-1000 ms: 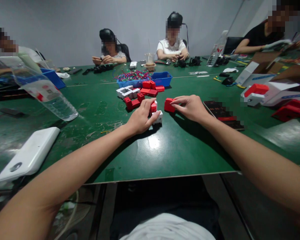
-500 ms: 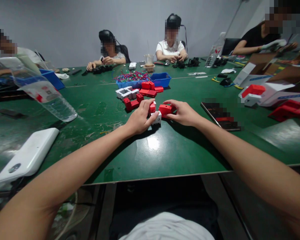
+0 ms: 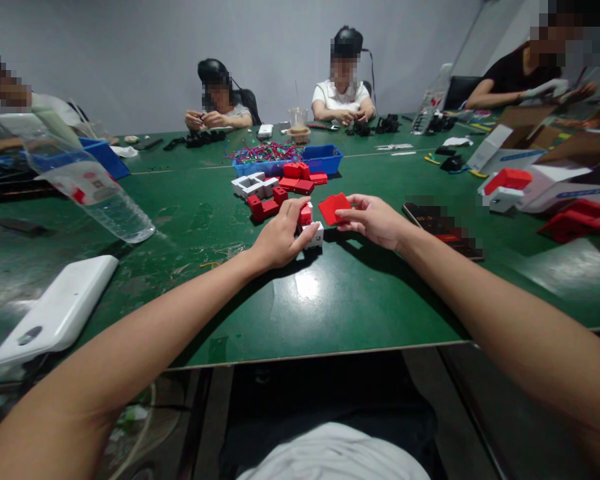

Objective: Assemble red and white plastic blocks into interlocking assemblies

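Note:
My left hand is closed round a small red and white block assembly that rests on the green table. My right hand pinches a flat-faced red block by its right edge and holds it tilted just above the table, close to the right of the assembly. Behind my left hand lie several loose red blocks and white frame pieces.
A blue tray with coloured bits stands further back. A tilted plastic water bottle and a white power bank lie to the left. A dark phone and red and white boxes are on the right. Several people work at the far side.
My right hand brought the red block in against the assembly, then lifted it slightly and turned it so its flat face shows. My left hand stayed on the assembly.

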Available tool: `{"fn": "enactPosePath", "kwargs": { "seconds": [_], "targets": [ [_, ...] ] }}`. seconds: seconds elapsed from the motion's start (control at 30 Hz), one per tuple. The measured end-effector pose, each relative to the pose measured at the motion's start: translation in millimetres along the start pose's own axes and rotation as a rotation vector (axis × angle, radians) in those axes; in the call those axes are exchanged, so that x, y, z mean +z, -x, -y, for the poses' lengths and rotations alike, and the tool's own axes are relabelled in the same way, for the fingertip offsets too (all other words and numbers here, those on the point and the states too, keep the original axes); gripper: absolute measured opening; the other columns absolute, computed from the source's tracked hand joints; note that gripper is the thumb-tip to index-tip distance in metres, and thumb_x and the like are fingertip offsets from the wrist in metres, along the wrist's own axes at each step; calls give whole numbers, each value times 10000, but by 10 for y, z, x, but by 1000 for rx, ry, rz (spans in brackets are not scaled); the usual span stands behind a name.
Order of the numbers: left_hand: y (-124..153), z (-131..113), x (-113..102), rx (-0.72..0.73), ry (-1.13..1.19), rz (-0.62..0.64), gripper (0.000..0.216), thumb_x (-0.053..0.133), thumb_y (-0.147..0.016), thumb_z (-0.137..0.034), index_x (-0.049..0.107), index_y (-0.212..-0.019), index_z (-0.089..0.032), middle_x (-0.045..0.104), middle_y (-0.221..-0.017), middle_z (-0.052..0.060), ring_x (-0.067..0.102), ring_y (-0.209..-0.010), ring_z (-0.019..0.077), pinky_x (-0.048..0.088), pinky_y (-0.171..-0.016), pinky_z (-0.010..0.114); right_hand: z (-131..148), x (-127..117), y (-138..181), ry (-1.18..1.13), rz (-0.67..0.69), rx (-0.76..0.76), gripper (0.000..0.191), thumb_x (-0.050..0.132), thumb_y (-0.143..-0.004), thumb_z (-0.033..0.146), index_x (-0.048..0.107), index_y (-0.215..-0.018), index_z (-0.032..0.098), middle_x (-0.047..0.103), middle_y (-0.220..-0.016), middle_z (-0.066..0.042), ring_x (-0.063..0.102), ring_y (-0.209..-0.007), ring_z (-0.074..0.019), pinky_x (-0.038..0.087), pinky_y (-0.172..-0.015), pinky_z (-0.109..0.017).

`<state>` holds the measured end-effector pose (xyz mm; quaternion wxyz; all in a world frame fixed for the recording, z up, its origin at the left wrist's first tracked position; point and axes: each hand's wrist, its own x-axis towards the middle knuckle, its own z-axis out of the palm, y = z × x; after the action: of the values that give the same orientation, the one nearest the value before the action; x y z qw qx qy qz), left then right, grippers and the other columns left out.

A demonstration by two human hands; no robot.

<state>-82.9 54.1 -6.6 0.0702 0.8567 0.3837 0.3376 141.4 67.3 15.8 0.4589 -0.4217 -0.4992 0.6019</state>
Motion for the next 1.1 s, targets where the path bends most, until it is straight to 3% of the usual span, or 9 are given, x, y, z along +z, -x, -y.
{"fn": "enactPosePath", "kwargs": {
  "seconds": [0.2, 0.5, 0.83, 0.97, 1.1],
  "targets": [
    [3, 9, 6, 9, -5, -8, 550, 436, -972, -500, 378, -1413, -176, 494, -1378, 178, 541, -1270, 303, 436, -1100, 515, 27, -22, -11, -82, -9, 42, 218, 680, -751, -16, 590, -818, 171, 715, -817, -30, 686, -700, -123, 611, -666, -256],
    [0, -5, -1, -2, -5, 4, 576, 433, -970, -500, 380, -1414, -136, 489, -1388, 194, 532, -1285, 309, 441, -1100, 498, 20, 30, 13, -73, -23, 50, 257, 635, -725, -52, 582, -849, 167, 712, -800, -25, 690, -699, -117, 612, -706, -259],
    [4, 4, -3, 7, -1, -5, 560, 434, -971, -505, 382, -1416, -169, 492, -1372, 172, 532, -1279, 304, 444, -1095, 499, 45, 24, 43, -54, 19, 35, 247, 647, -673, -24, 586, -808, 173, 692, -833, -21, 680, -806, -154, 579, -900, -404],
    [2, -2, -5, 1, -5, 1, 565, 432, -972, -500, 380, -1413, -150, 492, -1377, 187, 524, -1288, 311, 438, -1100, 508, 59, 47, 58, -46, 0, 37, 245, 613, -646, -37, 565, -771, 169, 659, -795, -13, 654, -779, -149, 573, -896, -403],
    [1, -9, -8, -3, -3, 3, 565, 443, -969, -491, 385, -1412, -145, 495, -1372, 190, 528, -1286, 313, 431, -1106, 504, 77, 64, 52, -56, -43, 83, 333, 546, -603, -38, 566, -855, 179, 659, -820, -23, 655, -798, -176, 570, -859, -413]
  ]
}}
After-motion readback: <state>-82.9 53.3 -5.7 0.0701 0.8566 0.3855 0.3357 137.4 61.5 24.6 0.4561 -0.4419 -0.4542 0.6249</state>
